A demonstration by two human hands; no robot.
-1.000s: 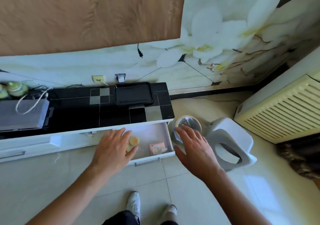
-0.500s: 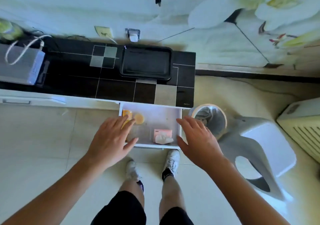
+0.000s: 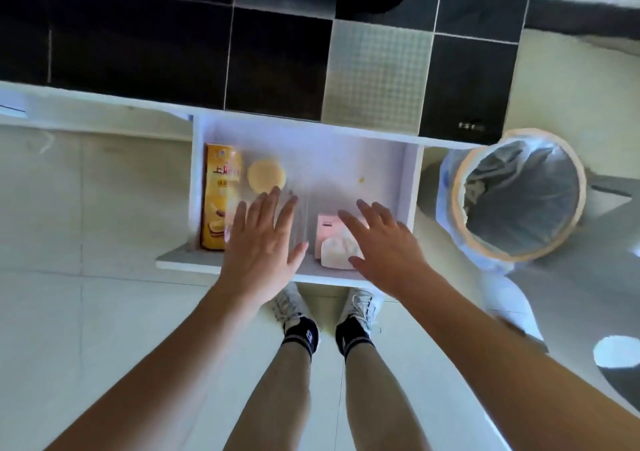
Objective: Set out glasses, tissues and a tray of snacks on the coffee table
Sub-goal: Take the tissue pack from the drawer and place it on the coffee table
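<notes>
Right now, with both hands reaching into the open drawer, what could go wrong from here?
1. The right hand covers part of the pink tissue pack; a loose tissue sticks out and could tear or pull free if grabbed there.
2. The left hand reaches in beside the orange snack box and the round yellow snack, and could knock them aside.
3. The open drawer juts out above the feet; stepping forward could bump it.

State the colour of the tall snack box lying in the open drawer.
Orange-yellow, with printed biscuit pictures: the tall cardboard snack box, clearest in the head view.
</notes>
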